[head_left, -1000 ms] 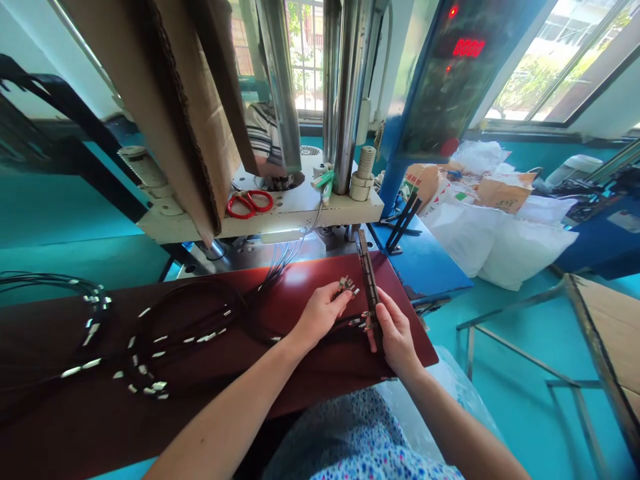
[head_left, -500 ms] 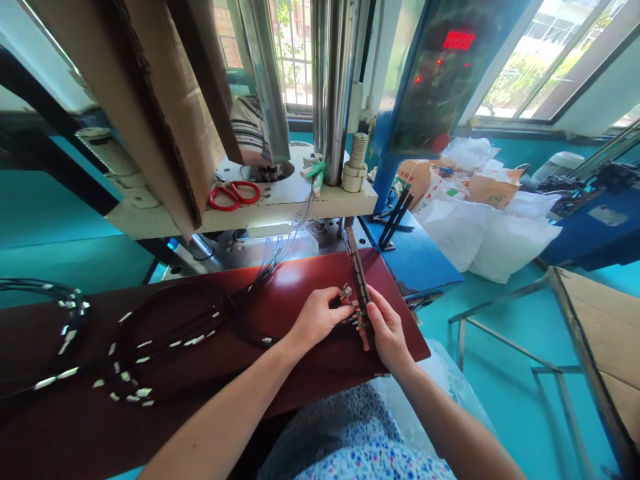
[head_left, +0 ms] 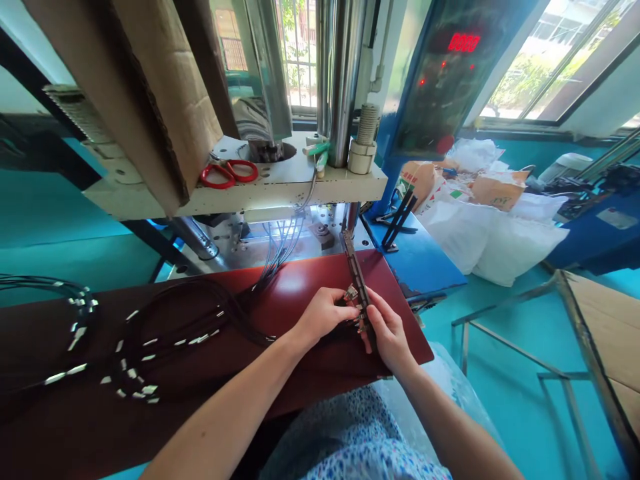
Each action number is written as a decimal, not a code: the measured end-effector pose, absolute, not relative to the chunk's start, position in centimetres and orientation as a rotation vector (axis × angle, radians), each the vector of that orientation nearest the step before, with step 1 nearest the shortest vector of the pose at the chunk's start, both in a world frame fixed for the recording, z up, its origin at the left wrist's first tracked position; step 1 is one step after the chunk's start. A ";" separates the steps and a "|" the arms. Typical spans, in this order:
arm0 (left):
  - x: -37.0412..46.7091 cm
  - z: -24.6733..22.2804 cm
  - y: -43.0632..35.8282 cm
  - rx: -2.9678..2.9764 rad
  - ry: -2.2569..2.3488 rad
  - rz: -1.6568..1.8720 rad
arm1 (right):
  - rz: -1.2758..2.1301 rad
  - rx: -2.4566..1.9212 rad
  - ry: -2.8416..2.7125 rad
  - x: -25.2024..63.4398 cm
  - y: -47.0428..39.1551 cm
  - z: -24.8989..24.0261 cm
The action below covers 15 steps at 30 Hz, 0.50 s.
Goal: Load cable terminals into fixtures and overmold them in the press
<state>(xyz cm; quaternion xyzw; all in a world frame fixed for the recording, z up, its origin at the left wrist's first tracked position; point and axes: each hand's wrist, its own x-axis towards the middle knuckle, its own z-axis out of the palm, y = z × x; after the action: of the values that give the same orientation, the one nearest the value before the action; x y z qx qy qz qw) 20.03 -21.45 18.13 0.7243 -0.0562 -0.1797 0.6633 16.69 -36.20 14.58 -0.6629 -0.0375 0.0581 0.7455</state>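
Over the right end of the dark red board, my right hand (head_left: 389,328) is closed round the near part of a long, narrow metal bar (head_left: 355,267) with slots along it. The bar slants away toward the press. My left hand (head_left: 325,315) pinches a small metal cable connector (head_left: 351,293) against the bar's left side. More small metal pieces sit along that edge near my fingertips, partly hidden by them. Black cables (head_left: 245,320) with white tags lie coiled on the board to the left, and one runs toward my left hand.
A press with a cream plate (head_left: 240,196) stands behind the board (head_left: 310,273), with red-handled scissors (head_left: 230,173) on it. To the right are a blue side table (head_left: 425,257), white sacks (head_left: 490,233) and a metal frame with cardboard (head_left: 607,340).
My left hand has brought the connector closer to the bar, so it now meets the bar's left side. My right hand keeps its hold. The view has shifted slightly.
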 end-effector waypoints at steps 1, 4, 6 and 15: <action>20.1 18.1 -21.4 1.644 -0.131 -0.410 | 0.130 -1.464 -0.090 16.7 -36.2 14.5; 20.0 18.1 -21.5 1.686 -0.177 -0.371 | 0.112 -1.515 -0.125 16.7 -36.1 14.3; 19.9 18.0 -21.4 1.717 -0.200 -0.333 | 0.097 -1.522 -0.120 16.7 -36.0 14.4; 20.5 17.7 -20.6 1.746 -0.088 -0.177 | 0.072 -1.436 -0.026 16.8 -35.9 14.9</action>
<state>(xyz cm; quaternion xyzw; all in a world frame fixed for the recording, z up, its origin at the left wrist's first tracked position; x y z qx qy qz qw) 20.54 -20.57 17.66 0.7650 -0.0385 -0.0778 0.6381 16.76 -35.92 14.91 -0.6578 -0.0121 0.0328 0.7523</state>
